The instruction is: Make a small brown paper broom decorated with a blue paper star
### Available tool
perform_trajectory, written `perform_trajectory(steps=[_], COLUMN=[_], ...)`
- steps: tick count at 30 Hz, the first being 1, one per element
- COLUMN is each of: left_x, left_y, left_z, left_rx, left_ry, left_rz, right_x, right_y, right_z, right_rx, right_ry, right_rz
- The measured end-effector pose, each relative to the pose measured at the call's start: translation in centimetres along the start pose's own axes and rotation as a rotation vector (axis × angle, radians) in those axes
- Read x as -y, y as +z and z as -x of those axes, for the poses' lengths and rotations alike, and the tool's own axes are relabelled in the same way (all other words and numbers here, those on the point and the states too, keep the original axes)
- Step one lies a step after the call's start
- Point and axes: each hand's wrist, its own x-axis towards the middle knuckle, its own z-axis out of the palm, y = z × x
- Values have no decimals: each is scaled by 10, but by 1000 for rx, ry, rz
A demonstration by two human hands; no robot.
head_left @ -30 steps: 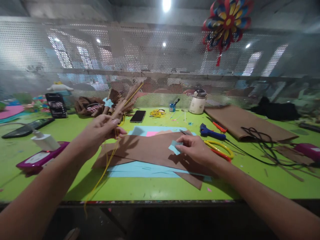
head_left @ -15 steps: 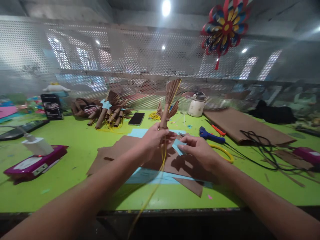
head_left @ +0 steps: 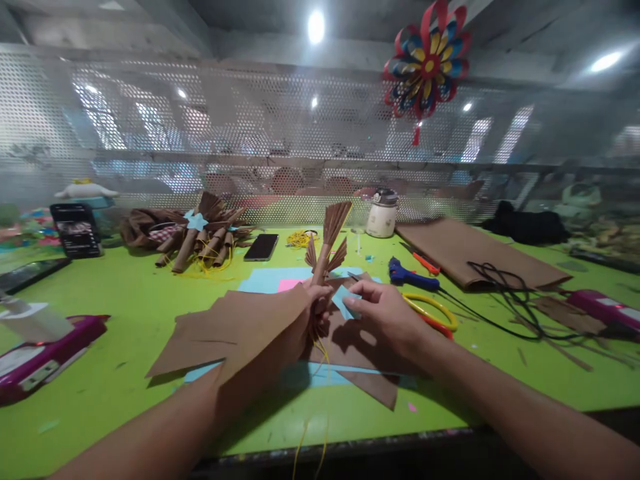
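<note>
My left hand is closed around the lower stem of a brown paper figure, a rolled tube with a pleated fan on top and smaller pleated fans at its sides. Yellow string hangs below that hand. Between the thumb and fingers of my right hand, just to the right, is a small piece of light blue paper. A brown paper sheet is raised against my left wrist and hides part of it. More brown and blue paper lies beneath both hands.
A blue glue gun, an orange cutter and a yellow loop handle lie to the right. Similar paper rolls, a phone and a white bottle stand or lie behind. A magenta power strip sits left.
The paper figure and my left hand have come lower. A brown sheet now rises against my left wrist, and some pink paper shows behind it. My right hand still holds the blue paper.
</note>
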Motion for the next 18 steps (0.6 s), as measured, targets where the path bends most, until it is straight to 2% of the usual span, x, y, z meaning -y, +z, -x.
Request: perform_trajectory(steps=[4, 12, 18], left_x=[-1, 0, 9], left_y=[2, -3, -12], left_z=[3, 0, -12], left_rx=[16, 227, 202], left_ry=[-11, 41, 70], left_rz=[87, 77, 144], right_x=[-5, -4, -4], right_y=[1, 3, 7], right_z=[-3, -9, -20], right_rx=[-26, -132, -125], right_ry=[-10, -47, -81], right_rz=[8, 100, 241])
